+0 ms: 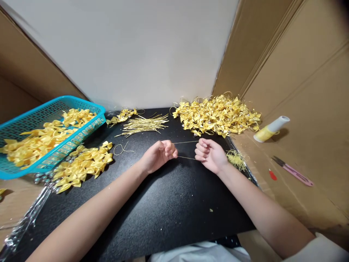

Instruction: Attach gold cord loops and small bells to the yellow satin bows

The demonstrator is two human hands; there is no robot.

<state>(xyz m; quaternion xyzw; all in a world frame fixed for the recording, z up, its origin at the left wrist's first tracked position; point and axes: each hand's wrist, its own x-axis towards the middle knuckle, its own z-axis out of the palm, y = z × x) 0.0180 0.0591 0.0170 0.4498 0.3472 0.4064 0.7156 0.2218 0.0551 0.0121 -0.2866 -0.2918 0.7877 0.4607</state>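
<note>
Stretched taut between my two closed hands is a loop of thin gold cord [186,142], its two strands running side by side over the black tabletop [174,203]. My left hand [160,154] grips one end with curled fingers. The other end is held in the fist of my right hand [209,154]. Behind them lies a bundle of cut gold cords [144,124]. One loose cord [122,149] curls left of my left hand. A large heap of yellow ribbon bows [218,114] with gold loops sits beyond my right hand.
At left, a blue plastic basket [102,111] holds yellow bows; more yellow bows [84,162] and silvery bells or beads lie beside it. To the right are yellow thread scraps [236,160], a thread spool [271,130], pink-handled snips [296,174] and a small red needle threader-like piece [272,175]. Cardboard walls flank the table.
</note>
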